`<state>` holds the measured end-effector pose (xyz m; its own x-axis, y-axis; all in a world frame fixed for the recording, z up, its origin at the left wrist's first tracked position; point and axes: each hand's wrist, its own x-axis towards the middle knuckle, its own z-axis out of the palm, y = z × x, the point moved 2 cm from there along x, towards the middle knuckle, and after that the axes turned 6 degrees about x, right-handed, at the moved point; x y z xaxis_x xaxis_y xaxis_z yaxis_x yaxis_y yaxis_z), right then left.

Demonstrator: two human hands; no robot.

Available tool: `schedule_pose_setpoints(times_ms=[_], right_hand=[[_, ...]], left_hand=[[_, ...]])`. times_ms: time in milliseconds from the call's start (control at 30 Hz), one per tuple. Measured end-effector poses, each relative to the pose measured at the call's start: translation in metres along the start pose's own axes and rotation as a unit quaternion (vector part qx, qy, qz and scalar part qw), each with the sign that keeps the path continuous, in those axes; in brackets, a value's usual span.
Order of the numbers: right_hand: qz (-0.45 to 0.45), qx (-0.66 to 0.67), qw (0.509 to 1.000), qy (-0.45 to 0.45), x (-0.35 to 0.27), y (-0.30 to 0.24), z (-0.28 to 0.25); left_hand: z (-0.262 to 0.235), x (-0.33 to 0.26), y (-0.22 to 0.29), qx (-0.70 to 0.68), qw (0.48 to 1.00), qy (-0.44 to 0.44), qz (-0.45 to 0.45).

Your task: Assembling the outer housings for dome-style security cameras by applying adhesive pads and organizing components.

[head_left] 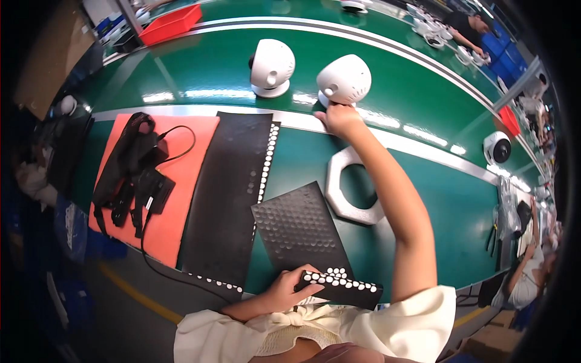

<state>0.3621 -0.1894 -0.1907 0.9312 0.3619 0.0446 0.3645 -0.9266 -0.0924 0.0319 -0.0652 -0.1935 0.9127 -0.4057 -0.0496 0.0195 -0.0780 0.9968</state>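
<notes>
My right hand (341,119) reaches far forward, closed at the foot of a white round-headed camera (345,80) on the green conveyor. Its fingertips are partly hidden against the camera's base. Another white camera (272,65) stands upright to the left. Close to my body, my left hand (298,287) grips a black sheet of round pads (342,289), its near edge curled up and showing white dots. A black sheet with rows of dark round bumps (299,227) lies just beyond that hand. Under my right forearm sits a white octagonal foam ring (339,196).
Left on the bench, an orange-red mat (190,142) carries a black strap and cabled device (142,175). A long black sheet (227,193) lies beside it. Another camera (497,148) stands at right, near pliers (491,240). A red bin (172,25) and a co-worker (467,30) are beyond.
</notes>
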Motion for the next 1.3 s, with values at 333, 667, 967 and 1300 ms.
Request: schedule_pose_setpoints(times_ms=[333, 667, 967, 1300], right_hand=[[0.038, 0.444, 0.873, 0.197, -0.051, 0.062, -0.102], [0.032, 0.828, 0.558, 0.038, -0.223, 0.025, -0.098], [0.105, 0.136, 0.98, 0.102, -0.238, 0.02, -0.121], [-0.064, 0.544, 0.834, -0.067, -0.283, -0.02, -0.093]], left_hand=[[0.004, 0.001, 0.004, 0.02, 0.999, -0.028, 0.006], [0.003, 0.004, 0.0, -0.088, 0.995, 0.029, -0.048], [0.007, 0.011, 0.02, -0.094, 0.978, 0.187, 0.028], [0.009, 0.019, 0.028, -0.122, 0.972, 0.198, 0.023]])
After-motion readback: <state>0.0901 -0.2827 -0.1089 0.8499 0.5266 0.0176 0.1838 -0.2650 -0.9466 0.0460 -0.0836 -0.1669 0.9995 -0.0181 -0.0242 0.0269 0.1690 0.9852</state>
